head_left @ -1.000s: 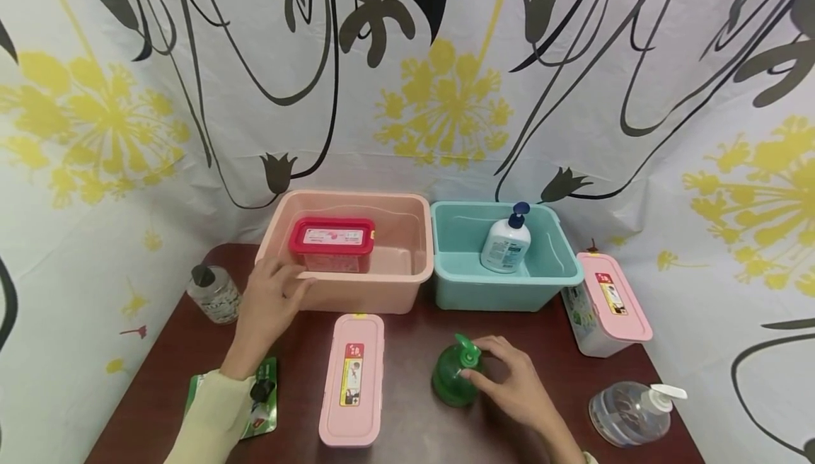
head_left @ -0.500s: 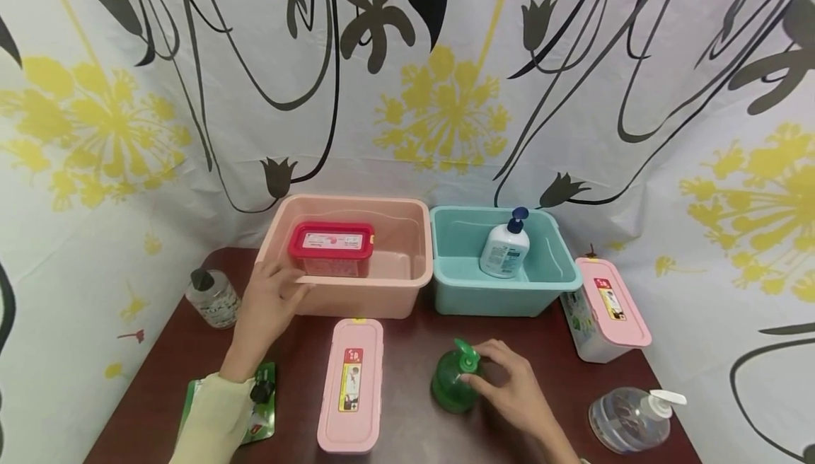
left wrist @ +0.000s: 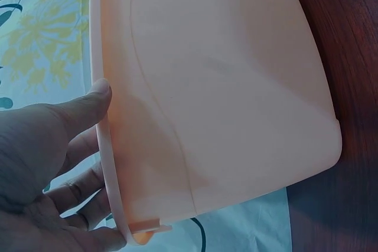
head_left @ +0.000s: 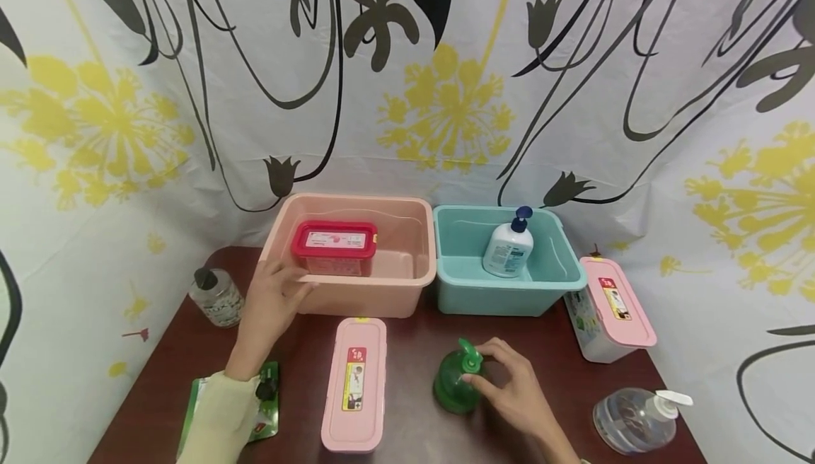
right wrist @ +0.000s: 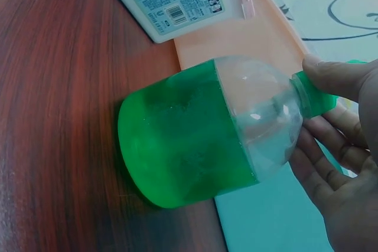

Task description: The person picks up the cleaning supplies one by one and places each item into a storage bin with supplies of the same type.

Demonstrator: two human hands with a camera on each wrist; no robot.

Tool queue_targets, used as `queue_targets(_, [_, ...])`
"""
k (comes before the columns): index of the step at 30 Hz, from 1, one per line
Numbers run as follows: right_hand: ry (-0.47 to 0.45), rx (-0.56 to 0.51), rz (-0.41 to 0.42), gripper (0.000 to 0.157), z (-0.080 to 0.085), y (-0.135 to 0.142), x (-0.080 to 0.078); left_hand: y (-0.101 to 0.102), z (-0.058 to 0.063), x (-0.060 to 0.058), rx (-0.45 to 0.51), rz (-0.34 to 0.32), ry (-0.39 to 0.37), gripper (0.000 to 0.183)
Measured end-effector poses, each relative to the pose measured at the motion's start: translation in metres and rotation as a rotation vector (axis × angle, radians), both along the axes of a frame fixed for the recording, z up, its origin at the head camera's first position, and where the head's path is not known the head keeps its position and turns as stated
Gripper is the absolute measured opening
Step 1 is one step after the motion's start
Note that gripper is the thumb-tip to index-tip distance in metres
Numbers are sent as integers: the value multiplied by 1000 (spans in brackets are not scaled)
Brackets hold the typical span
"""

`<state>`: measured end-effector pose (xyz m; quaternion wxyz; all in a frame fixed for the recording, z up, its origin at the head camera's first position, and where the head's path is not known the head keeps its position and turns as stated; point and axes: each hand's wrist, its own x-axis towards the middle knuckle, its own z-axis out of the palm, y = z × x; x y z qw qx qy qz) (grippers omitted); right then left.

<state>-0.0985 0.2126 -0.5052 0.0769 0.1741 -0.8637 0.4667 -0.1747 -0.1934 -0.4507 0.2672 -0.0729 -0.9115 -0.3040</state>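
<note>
In the head view, my left hand (head_left: pixel 270 307) is at the front left corner of a peach plastic bin (head_left: pixel 356 298). The left wrist view shows the thumb on the outer side of the bin's rim (left wrist: pixel 105 163) and the fingers curled over its inner side. A red-lidded tub (head_left: pixel 334 248) lies inside that bin. My right hand (head_left: pixel 514 386) pinches the neck of a green pump bottle (head_left: pixel 455 383), thumb on one side and fingers on the other. The bottle, partly filled with green liquid (right wrist: pixel 177 137), stands upright on the dark wooden table (right wrist: pixel 59 110).
A teal bin (head_left: pixel 503 299) holds a white pump bottle (head_left: pixel 507 250). A pink-lidded box (head_left: pixel 354 386) lies between my hands, another pink-lidded box (head_left: pixel 614 308) at right. Around them are a clear pump bottle (head_left: pixel 627 418), a dark-capped bottle (head_left: pixel 219 301) and a green packet (head_left: pixel 267 414).
Both hands keep their places, the left on the peach bin's rim and the right at the green pump bottle's neck. Only the head view shifts slightly.
</note>
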Motion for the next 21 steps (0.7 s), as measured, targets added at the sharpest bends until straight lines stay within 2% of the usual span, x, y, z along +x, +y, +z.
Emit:
queue_targets(5, [-7, -1, -8, 34, 0, 1, 0, 2, 0, 1, 20, 1, -38, 31])
queue_targets(11, [-50, -3, -18, 33, 1, 0, -2, 1, 2, 0, 15, 8, -40, 31])
queue_targets(21, [6, -45, -24, 32, 7, -4, -4, 3, 2, -1, 10, 21, -43, 29])
